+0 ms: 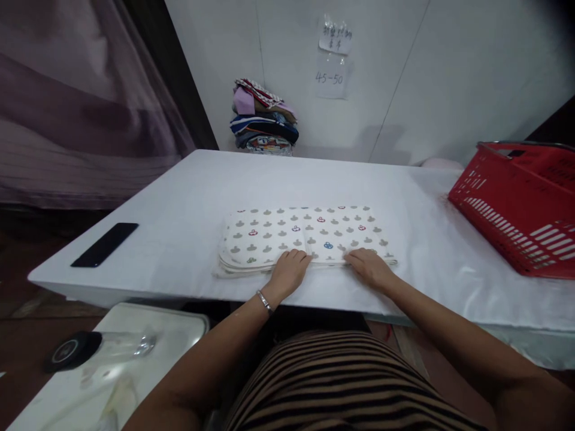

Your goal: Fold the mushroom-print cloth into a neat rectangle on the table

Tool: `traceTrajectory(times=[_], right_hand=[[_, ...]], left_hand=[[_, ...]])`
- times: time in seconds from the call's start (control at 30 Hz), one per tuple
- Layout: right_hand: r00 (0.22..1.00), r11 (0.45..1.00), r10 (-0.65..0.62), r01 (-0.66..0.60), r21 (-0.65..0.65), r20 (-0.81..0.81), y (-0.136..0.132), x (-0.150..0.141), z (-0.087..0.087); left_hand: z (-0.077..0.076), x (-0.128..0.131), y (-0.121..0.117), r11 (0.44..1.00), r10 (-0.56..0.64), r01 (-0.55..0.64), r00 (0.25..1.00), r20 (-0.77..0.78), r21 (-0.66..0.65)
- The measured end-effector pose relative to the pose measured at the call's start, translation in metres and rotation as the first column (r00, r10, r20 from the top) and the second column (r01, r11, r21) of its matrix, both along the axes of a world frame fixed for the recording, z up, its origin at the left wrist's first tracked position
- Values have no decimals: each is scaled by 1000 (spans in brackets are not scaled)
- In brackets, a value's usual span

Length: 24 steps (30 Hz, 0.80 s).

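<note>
A folded white cloth (287,236) with grey, red, blue and green printed motifs lies flat on the white-covered table. Its layers show along the left and near edges. My left hand (290,272) is closed at the near edge, just left of the middle, with fingertips over the fabric. My right hand (368,267) is closed on the same edge farther right, its fingers bent onto the cloth. Both thumbs are mostly hidden.
A red plastic basket (516,209) stands at the table's right end. On the left lies a black phone (105,244). Behind the table, a stack of folded fabrics (265,120) rests against the wall. A clear bottle with a black lid (74,352) lies on a lower white surface (175,323).
</note>
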State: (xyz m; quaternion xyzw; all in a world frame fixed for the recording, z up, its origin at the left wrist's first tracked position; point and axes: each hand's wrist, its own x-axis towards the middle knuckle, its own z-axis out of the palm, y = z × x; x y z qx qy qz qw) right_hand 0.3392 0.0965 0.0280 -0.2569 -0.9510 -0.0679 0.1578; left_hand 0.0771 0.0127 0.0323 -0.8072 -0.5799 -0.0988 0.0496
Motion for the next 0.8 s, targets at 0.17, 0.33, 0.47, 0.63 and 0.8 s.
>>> traceTrajectory(times=[0.17,0.33,0.47,0.63,0.8], right_hand=[[999,998,-36,37,-46,26,-5,2,-14],[997,996,-75,73,-51,-34,-2,9,-18],[981,984,-176,173,-41,-83,-1,32,-12],[950,951,-307,308,10,-52,5,70,-6],[952,956,-292,288,53,95,27,76,10]], left_hand=[[-5,-2,-2,1000,-3,3,1000,-10,27],[-10,-3,-8,998,-54,55,998,-25,42],[-9,-8,-7,997,-39,37,999,18,73],[-6,-14,-5,994,-25,22,999,22,106],[1,-20,-1,982,-64,63,998,0,180]])
